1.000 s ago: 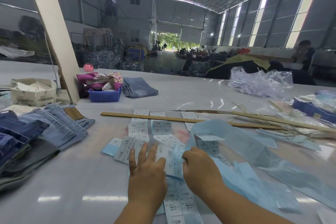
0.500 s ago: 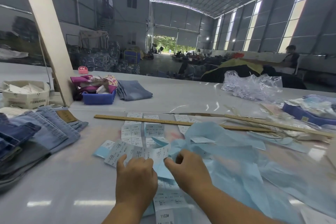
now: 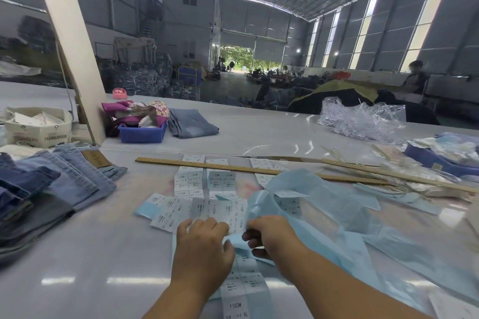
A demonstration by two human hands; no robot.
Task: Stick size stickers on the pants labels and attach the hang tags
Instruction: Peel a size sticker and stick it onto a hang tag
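On warehouse table (image 3: pixel 77 254), sticker sheets (image 3: pixel 207 210).

I count two hands of mine on the table, the left hand (image 3: pixel 204 248) and the right hand (image 3: pixel 269 238), with one long strip of size stickers (image 3: pixel 243 282) running between them toward six o'clock. At twelve o'clock lie two wooden rulers, the nearer wooden ruler (image 3: pixel 207 165) and a second ruler (image 3: pixel 399 175) off at two o'clock, and at nine o'clock sits one stack of folded jeans (image 3: pixel 51 184). Farther out I count one blue plastic bin (image 3: pixel 142 133) at eleven o'clock, one single folded pair of jeans (image 3: pixel 191 125) beside it, and one clear plastic bag (image 3: pixel 360 122) at one o'clock.
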